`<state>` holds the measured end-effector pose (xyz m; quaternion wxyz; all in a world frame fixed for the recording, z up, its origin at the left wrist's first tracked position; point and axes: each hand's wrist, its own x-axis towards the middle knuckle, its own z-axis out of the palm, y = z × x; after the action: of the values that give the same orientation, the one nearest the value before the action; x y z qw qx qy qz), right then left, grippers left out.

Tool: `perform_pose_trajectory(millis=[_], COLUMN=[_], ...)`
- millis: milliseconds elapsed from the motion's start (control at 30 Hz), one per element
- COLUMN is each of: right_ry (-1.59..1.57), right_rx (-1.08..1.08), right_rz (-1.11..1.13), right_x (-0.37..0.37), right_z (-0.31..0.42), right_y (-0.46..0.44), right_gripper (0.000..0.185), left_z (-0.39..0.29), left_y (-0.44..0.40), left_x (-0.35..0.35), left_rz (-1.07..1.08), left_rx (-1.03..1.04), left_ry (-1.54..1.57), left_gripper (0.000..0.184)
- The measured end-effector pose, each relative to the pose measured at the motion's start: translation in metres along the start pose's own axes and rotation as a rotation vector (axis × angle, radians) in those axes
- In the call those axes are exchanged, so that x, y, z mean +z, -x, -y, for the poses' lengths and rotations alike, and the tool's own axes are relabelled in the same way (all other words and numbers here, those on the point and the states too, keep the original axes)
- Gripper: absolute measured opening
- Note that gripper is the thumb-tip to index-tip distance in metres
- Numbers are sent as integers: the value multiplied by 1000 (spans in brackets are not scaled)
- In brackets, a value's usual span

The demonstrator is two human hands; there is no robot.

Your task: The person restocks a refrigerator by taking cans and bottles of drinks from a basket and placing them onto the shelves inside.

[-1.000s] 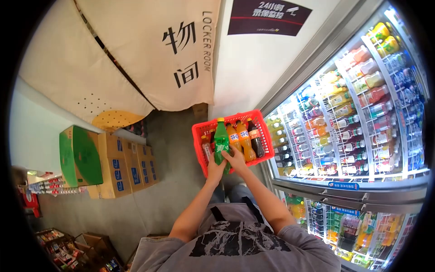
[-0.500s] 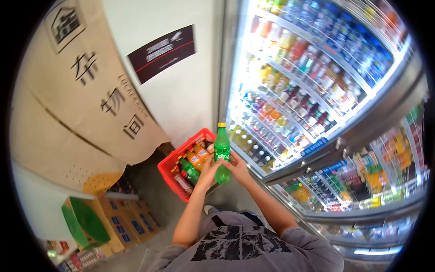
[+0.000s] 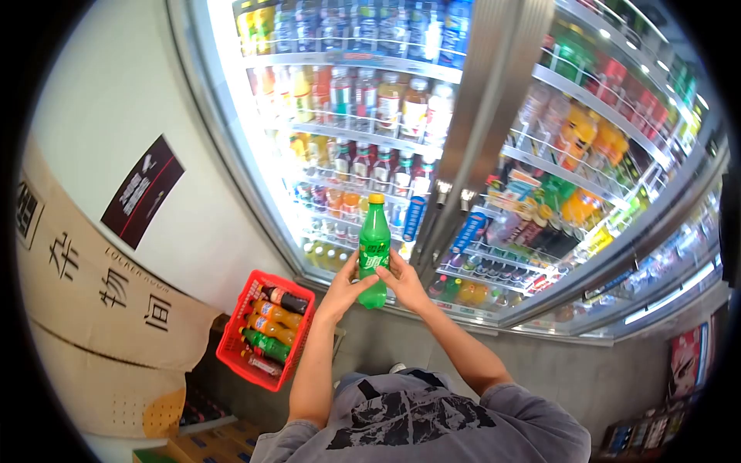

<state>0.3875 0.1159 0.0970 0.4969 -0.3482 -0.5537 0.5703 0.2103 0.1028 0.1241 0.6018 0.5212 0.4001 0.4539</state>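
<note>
A green bottle with a yellow cap (image 3: 375, 235) stands upright between my hands, in front of the lit drinks cooler. My left hand (image 3: 345, 287) wraps its left side, and my right hand (image 3: 403, 281) holds the right side, with the thumbs over the lower part. To the lower left is a red basket (image 3: 225, 356) with several bottles inside: a dark one (image 3: 284, 299), orange ones (image 3: 276, 313) and another green one (image 3: 265, 344).
Glass-door coolers (image 3: 343, 60) full of drinks span the front and right, with metal door handles (image 3: 463, 166) between them. A white wall (image 3: 100, 100) bears a dark sign (image 3: 143, 191). A beige curtain (image 3: 100, 347) hangs at left above cardboard boxes (image 3: 212, 446).
The view has swung right from the curtain to the coolers. The green bottle has left the space over the basket and stays in both hands; the basket now appears at the lower left.
</note>
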Motion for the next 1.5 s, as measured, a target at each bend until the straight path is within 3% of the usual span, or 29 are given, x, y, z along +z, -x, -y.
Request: perform_pose_trajectory(millis=[200, 333, 433, 600, 633, 833, 1100, 1233, 1367, 1500], right_ry=[180, 316, 319, 481, 366, 180, 57, 155, 351, 308], right_rx=[-60, -249, -244, -173, -166, -60, -87, -24, -69, -54], right_rz=[-117, -511, -714, -755, -655, -730, -860, -1004, -1000, -1045], right_x=[-61, -109, -138, -126, -128, -134, -125, -108, -90, -67], right_z=[41, 56, 44, 39, 38, 29, 20, 21, 16, 21], right_y=[28, 20, 10, -14, -24, -59, -69, -53, -10, 31], right_gripper=[67, 34, 26, 36, 44, 52, 43, 49, 55, 55], left_z=[-6, -14, -20, -28, -29, -30, -38, -45, -33, -30], left_y=[-30, -44, -51, -53, -52, -41, -20, -9, -14, -17], left_x=[63, 78, 76, 72, 70, 60, 36, 21, 10, 20], left_rz=[142, 172, 188, 215, 231, 216, 258, 264, 261, 320], left_rx=[18, 49, 31, 78, 78, 62, 100, 85, 58, 42], left_ry=[39, 89, 115, 170, 165, 156, 210, 253, 251, 251], left_gripper=[84, 83, 82, 81, 80, 78, 82, 82, 83, 80])
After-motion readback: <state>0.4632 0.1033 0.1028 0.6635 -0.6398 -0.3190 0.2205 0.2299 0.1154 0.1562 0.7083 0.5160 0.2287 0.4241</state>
